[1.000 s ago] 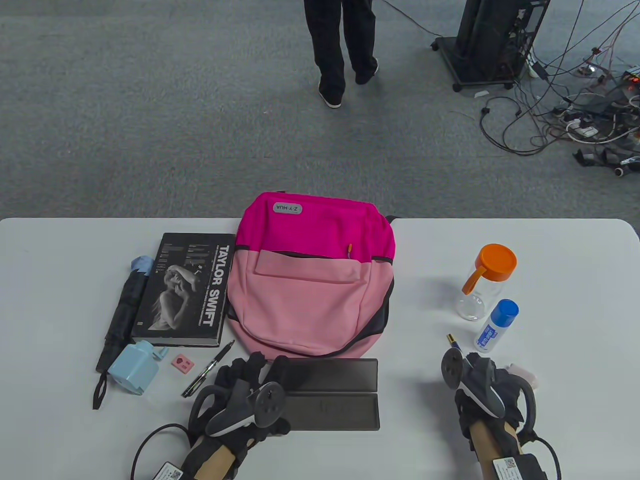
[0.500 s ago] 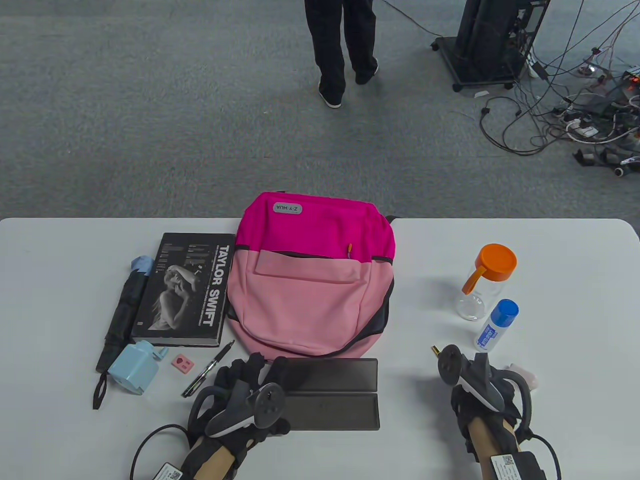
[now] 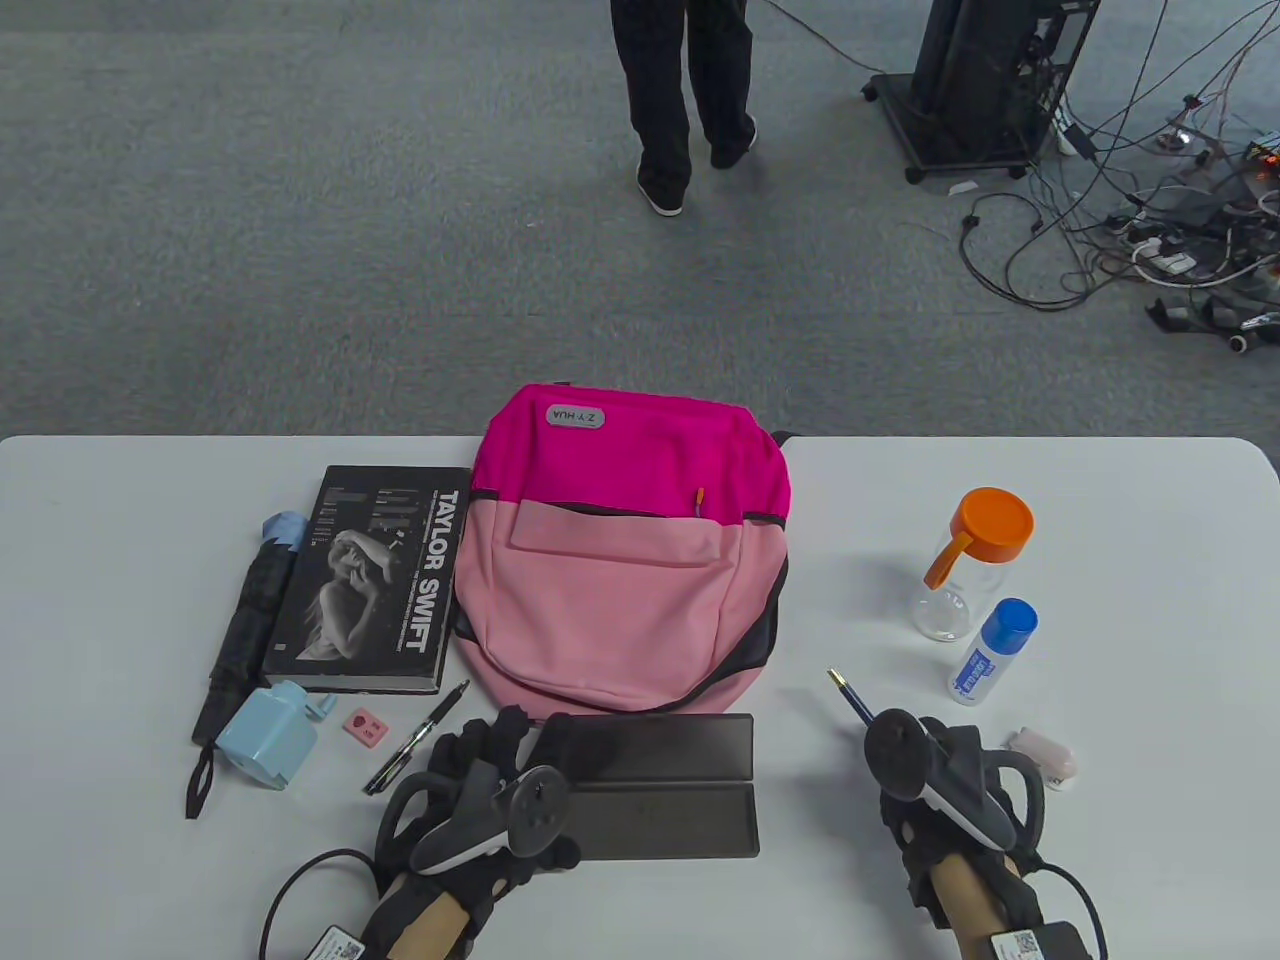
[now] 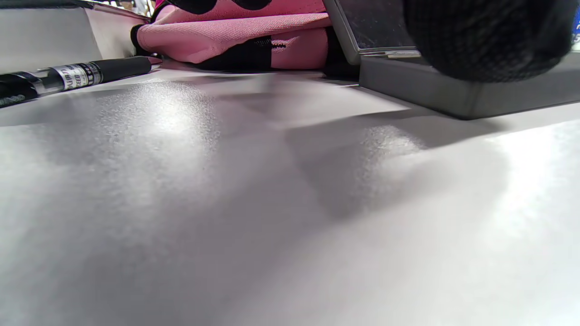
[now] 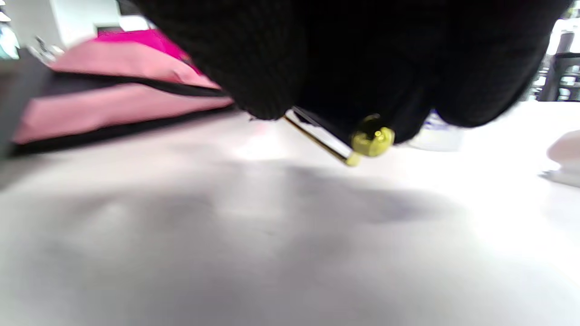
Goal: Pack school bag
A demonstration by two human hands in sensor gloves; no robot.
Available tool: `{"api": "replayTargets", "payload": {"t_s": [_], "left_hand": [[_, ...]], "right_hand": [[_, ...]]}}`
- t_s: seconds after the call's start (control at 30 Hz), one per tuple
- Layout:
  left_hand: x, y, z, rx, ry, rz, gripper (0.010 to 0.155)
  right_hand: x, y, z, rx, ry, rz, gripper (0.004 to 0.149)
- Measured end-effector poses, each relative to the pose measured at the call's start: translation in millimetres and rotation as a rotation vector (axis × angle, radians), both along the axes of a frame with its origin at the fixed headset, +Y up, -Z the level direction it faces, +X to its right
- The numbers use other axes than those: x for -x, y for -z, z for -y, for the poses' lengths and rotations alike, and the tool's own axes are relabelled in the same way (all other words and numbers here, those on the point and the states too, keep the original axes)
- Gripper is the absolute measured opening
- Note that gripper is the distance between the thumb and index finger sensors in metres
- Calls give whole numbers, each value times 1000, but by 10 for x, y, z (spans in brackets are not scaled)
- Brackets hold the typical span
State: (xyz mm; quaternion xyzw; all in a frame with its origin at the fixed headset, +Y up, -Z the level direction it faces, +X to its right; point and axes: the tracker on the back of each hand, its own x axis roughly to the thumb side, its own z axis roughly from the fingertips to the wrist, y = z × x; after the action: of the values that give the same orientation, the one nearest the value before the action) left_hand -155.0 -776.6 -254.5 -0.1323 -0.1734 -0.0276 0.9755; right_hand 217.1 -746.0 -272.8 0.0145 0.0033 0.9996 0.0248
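Note:
A pink school bag (image 3: pixel 625 560) lies flat in the middle of the white table (image 3: pixel 1130 700). An open grey pencil case (image 3: pixel 660 785) lies in front of it. My left hand (image 3: pixel 490 770) rests on the case's left end, fingers on the lid; a fingertip (image 4: pixel 489 40) shows over the case (image 4: pixel 453 86) in the left wrist view. My right hand (image 3: pixel 925 775) grips a blue pen with a gold tip (image 3: pixel 850 697), lifted off the table and pointing toward the bag; its gold clip end (image 5: pixel 371 140) shows under the glove.
Left of the bag lie a black book (image 3: pixel 375 580), a folded umbrella (image 3: pixel 245 625), a blue sharpener (image 3: pixel 270 735), a pink eraser (image 3: pixel 363 727) and a black pen (image 3: pixel 415 738). On the right stand an orange-lidded bottle (image 3: pixel 965 565), a glue bottle (image 3: pixel 990 650) and a pale pink object (image 3: pixel 1045 755).
My right hand has moved left toward the pencil case with the blue pen, whose tip now sticks out further. The pale pink object is now uncovered. The left hand has stayed put.

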Motion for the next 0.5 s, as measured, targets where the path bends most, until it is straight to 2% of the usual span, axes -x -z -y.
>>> {"api": "replayTargets", "payload": {"t_s": [0.13,0.23,0.3,0.5], "left_hand": [[1,0,2,-3,0,1,111],[2,2,3,-1,-3,3,111],[3,1,4,-1,-4,4,111],[4,1,9,2,-11,5,110]], "right_hand": [[101,-95,-126,-65,110,-128,52],[180,-152,-183,-35,250,-238,51],[275,-197,-210,-48,277,-330,51],[638,-263,-163,-41,311,-480,51]]}}
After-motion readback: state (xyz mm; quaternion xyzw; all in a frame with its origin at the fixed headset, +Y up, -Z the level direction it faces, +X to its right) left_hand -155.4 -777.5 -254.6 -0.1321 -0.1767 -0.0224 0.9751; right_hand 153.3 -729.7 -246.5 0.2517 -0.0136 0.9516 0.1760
